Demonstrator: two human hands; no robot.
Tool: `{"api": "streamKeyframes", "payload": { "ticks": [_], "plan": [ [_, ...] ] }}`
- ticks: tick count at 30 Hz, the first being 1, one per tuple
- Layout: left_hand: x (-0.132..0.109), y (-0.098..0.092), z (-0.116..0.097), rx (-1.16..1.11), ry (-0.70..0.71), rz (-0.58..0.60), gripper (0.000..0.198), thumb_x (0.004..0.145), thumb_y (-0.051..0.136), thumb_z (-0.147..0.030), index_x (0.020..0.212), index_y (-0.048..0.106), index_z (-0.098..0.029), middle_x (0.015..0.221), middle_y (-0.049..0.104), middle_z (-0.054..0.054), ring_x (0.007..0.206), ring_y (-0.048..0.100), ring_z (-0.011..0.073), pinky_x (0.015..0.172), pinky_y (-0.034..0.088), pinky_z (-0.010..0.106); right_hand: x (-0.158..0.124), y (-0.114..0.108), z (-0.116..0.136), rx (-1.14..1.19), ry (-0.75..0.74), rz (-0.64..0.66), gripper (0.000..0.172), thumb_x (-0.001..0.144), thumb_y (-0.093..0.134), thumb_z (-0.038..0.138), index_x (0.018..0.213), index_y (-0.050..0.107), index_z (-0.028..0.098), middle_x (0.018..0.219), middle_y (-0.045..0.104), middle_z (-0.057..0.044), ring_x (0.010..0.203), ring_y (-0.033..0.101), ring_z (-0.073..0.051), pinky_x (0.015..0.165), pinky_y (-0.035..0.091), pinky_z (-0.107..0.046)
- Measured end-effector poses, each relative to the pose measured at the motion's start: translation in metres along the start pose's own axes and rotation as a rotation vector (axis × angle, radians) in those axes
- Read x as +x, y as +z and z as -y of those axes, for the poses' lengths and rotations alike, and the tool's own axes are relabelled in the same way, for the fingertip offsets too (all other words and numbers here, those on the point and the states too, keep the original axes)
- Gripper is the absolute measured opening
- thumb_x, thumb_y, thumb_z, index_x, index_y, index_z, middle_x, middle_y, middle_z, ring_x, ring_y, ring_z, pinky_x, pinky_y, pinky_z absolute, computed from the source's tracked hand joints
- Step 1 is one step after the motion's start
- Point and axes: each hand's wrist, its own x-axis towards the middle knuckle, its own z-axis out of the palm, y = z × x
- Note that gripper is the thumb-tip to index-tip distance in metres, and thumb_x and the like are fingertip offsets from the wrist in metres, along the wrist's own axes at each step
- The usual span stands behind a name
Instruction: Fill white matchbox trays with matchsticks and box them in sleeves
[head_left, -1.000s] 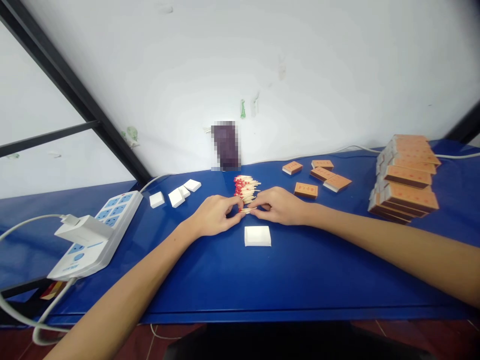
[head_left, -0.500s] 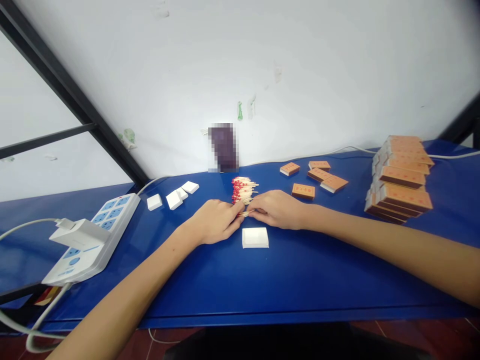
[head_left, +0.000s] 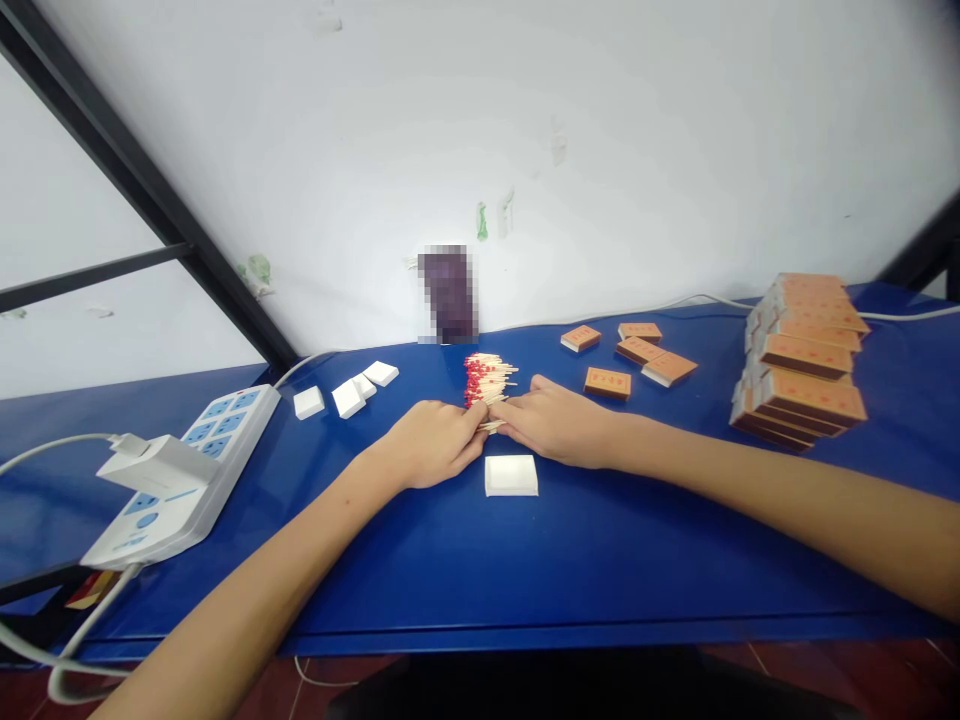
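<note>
My left hand (head_left: 439, 442) and my right hand (head_left: 547, 422) meet at the near end of a pile of matches (head_left: 489, 380), whose red heads point left. A few matches (head_left: 491, 427) lie between my fingertips. The left fingers are closed on their head ends, while the right fingers pinch the bare ends. My fingers hide most of these matches. Just below my hands, a white matchbox tray (head_left: 511, 476) rests on the blue table.
Several white trays (head_left: 349, 398) lie to the left, near a white power strip (head_left: 187, 470) with a plugged-in adapter. Several orange matchboxes (head_left: 607, 382) are scattered right of the pile. Stacked matchboxes (head_left: 810, 390) stand at far right. A blurred purple object (head_left: 450, 295) leans on the wall.
My right hand has shifted slightly nearer to me, its fingers now closer to my left fingertips around the matches. My left hand, the pile and the tray have hardly moved.
</note>
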Motion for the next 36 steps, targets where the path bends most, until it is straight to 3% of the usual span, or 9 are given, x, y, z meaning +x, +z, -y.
{"api": "streamKeyframes", "payload": {
  "ticks": [8, 15, 22, 29, 34, 36],
  "plan": [
    [-0.001, 0.001, 0.002, -0.043, 0.008, -0.031, 0.032, 0.102, 0.026, -0.038, 0.104, 0.049, -0.017, 0.077, 0.067, 0.007, 0.064, 0.065, 0.0241, 0.058, 0.044, 0.033, -0.001, -0.002, 0.001, 0.171, 0.13, 0.069, 0.021, 0.103, 0.033, 0.027, 0.109, 0.051, 0.017, 0.09, 0.069, -0.009, 0.073, 0.064, -0.021, 0.056, 0.027, -0.029],
    [-0.001, 0.001, 0.001, -0.032, 0.04, -0.04, 0.032, 0.103, 0.026, -0.036, 0.108, 0.05, -0.016, 0.075, 0.067, 0.007, 0.063, 0.065, 0.0237, 0.061, 0.045, 0.033, -0.002, -0.003, -0.004, 0.253, 0.12, 0.035, 0.024, 0.102, 0.035, 0.034, 0.103, 0.053, 0.017, 0.087, 0.067, -0.008, 0.073, 0.061, -0.02, 0.06, 0.031, -0.028],
    [-0.001, 0.0, 0.0, -0.01, 0.04, -0.032, 0.033, 0.103, 0.027, -0.037, 0.111, 0.05, -0.016, 0.077, 0.068, 0.008, 0.065, 0.065, 0.0229, 0.064, 0.047, 0.033, -0.003, -0.002, -0.001, 0.213, 0.142, 0.037, 0.024, 0.101, 0.037, 0.034, 0.104, 0.053, 0.017, 0.088, 0.068, -0.008, 0.075, 0.062, -0.021, 0.059, 0.03, -0.028],
    [-0.001, 0.0, -0.002, -0.015, 0.016, -0.001, 0.033, 0.104, 0.023, -0.035, 0.113, 0.047, -0.014, 0.077, 0.067, 0.009, 0.065, 0.066, 0.0253, 0.056, 0.044, 0.032, -0.002, 0.003, 0.0, 0.154, 0.138, 0.043, 0.022, 0.1, 0.037, 0.033, 0.105, 0.051, 0.016, 0.084, 0.069, -0.009, 0.072, 0.063, -0.021, 0.056, 0.027, -0.029],
    [-0.007, -0.012, -0.004, -0.099, 0.01, 0.02, 0.034, 0.104, 0.022, -0.039, 0.108, 0.047, -0.016, 0.072, 0.065, 0.006, 0.059, 0.062, 0.0232, 0.055, 0.041, 0.031, -0.007, -0.018, 0.003, 0.223, 0.152, 0.063, 0.019, 0.099, 0.038, 0.032, 0.097, 0.052, 0.018, 0.078, 0.064, -0.006, 0.063, 0.056, -0.017, 0.055, 0.026, -0.028],
    [-0.012, -0.021, -0.008, -0.205, 0.041, 0.023, 0.034, 0.104, 0.023, -0.042, 0.101, 0.047, -0.018, 0.069, 0.062, 0.004, 0.057, 0.06, 0.0209, 0.055, 0.039, 0.031, -0.011, -0.034, 0.006, 0.337, 0.14, 0.154, 0.022, 0.099, 0.039, 0.033, 0.089, 0.052, 0.018, 0.074, 0.061, -0.004, 0.058, 0.05, -0.014, 0.054, 0.027, -0.028]
  ]
}}
